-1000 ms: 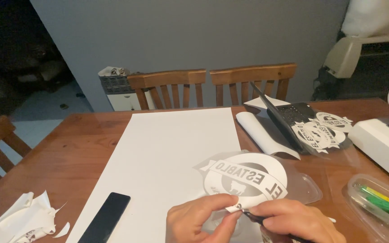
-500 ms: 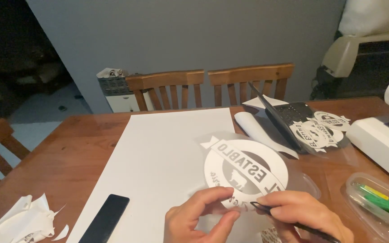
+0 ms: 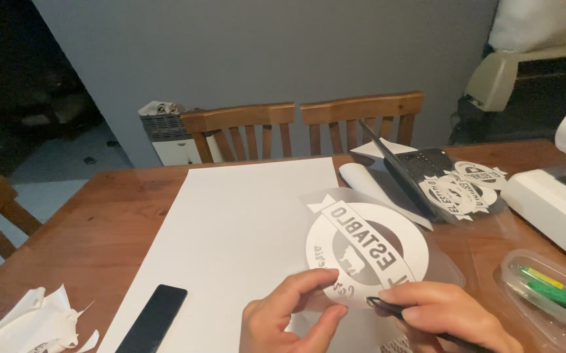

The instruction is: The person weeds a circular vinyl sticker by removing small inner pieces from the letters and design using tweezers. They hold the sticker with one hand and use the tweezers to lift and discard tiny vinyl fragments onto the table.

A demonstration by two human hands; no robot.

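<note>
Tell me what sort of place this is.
Likely a home dining room used for crafts: a wooden table with wooden chairs, a sewing machine at the right edge, and a round cut decal on clear film.

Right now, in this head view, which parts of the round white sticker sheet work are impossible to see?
- Round white decal on clear film: lower edge hidden behind left hand and right hand.
- Thin dark weeding tool: rear end hidden under the right hand and cut by the bottom edge.
- White paper scraps: cut by the bottom edge.
</note>
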